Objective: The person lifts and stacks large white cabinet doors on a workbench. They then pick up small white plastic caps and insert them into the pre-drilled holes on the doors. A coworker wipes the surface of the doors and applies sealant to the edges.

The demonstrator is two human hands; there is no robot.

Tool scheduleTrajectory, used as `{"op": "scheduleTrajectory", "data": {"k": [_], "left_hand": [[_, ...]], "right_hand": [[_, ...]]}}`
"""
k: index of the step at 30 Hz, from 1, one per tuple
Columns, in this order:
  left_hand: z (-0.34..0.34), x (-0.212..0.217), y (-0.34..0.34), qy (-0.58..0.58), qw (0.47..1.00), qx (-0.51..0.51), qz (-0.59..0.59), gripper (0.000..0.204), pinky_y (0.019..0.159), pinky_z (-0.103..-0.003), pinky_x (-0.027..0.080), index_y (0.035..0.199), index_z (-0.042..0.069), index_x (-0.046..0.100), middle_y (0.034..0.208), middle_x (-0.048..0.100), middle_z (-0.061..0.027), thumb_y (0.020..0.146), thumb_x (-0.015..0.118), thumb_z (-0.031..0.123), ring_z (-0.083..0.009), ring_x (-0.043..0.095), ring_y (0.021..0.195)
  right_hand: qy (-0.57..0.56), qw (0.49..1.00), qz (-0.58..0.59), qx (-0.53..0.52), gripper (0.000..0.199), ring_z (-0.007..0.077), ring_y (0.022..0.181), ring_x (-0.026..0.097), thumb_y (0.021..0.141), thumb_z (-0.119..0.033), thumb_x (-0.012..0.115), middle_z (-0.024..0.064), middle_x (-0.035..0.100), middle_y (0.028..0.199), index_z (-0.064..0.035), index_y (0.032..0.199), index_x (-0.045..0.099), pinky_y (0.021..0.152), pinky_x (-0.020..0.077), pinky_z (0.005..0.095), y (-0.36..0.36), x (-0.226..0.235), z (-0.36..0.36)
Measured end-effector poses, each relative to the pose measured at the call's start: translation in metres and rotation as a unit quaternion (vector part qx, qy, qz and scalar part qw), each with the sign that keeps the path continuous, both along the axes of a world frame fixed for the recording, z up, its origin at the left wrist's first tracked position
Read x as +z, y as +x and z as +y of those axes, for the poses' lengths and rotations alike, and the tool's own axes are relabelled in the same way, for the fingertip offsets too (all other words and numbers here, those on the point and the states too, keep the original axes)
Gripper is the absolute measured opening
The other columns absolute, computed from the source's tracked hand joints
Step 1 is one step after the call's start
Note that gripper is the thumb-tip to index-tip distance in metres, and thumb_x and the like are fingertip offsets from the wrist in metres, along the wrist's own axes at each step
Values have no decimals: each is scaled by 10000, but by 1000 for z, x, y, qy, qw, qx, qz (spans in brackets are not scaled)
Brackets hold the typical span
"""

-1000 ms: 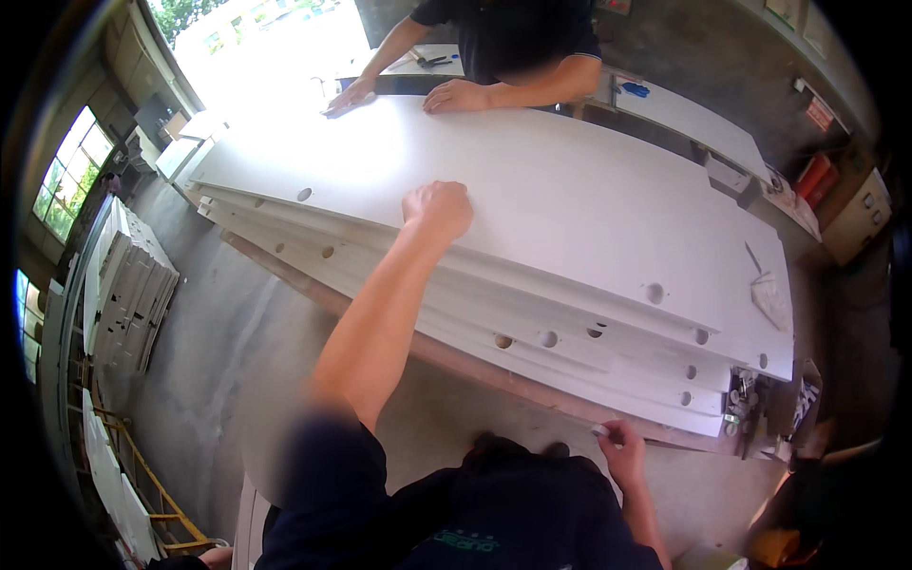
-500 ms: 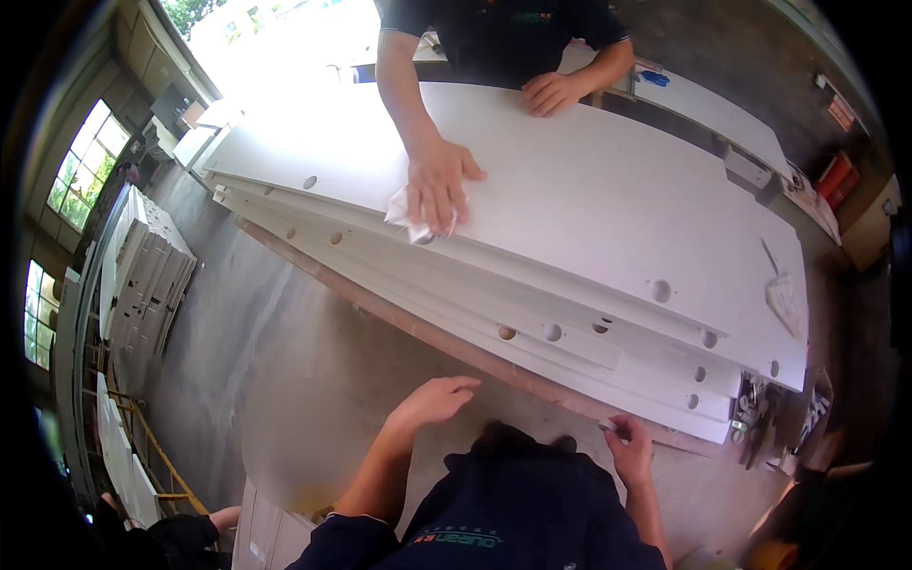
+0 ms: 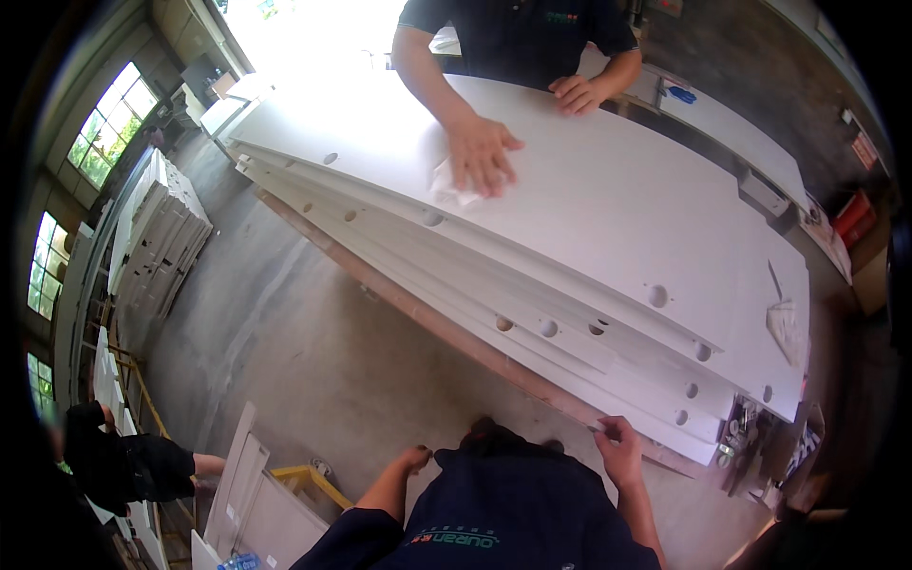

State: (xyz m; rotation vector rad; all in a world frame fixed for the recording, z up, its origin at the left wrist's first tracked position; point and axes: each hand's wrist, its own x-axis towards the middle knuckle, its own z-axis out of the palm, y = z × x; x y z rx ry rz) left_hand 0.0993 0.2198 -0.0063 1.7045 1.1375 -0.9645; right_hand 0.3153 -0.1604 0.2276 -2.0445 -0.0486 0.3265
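pinched narrow, the right hand [image 3: 622, 448] holds a small pale piece [image 3: 597, 427] by the near edge of stacked white panels [image 3: 589, 218] running upper left to lower right; the left hand [image 3: 415, 460], farther off, curled, contents unclear, has dropped back since the earlier frame, while a co-worker's hand [image 3: 483, 157] and cloth [image 3: 451, 188] have left an edge hole [image 3: 432, 218].

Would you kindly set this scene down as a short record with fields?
Panels: white, stacked, with round holes along the near side
Left hand: lowered beside the torso, contents unclear
Right hand: pinching a small pale item
Co-worker: one hand over a white cloth on the top panel, other hand at its far edge
Right end: a crumpled white piece on the top panel
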Motion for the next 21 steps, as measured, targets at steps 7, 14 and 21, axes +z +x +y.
{"op": "scheduleTrajectory", "data": {"k": [7, 14, 21], "left_hand": [[-19, 26, 41, 31, 993, 16, -116, 402, 809, -406, 522, 1125, 53, 634, 1047, 657, -174, 818, 528, 291, -295, 642, 937], [-28, -4, 36, 58, 983, -27, -174, 416, 843, -383, 490, 1078, 15, 647, 977, 664, -196, 806, 529, 307, -317, 643, 913], [-31, 8, 11, 27, 995, 57, -81, 395, 593, -377, 531, 1076, 6, 639, 811, 668, -157, 794, 538, 263, -270, 650, 660]], "right_hand": [[18, 1000, -3, 14, 201, 159, 766, 634, 771, -38, 648, 86, 658, 822, -1, 967, 625, 735, 495, 294, 0, -6, -12], [37, 999, 5, 19, 207, 166, 783, 636, 771, -35, 647, 86, 659, 836, 5, 973, 620, 751, 492, 295, -6, -16, -20], [23, 999, 19, 36, 214, 150, 817, 620, 783, -46, 656, 67, 649, 846, -11, 991, 617, 768, 484, 287, -4, -10, -14]]}}
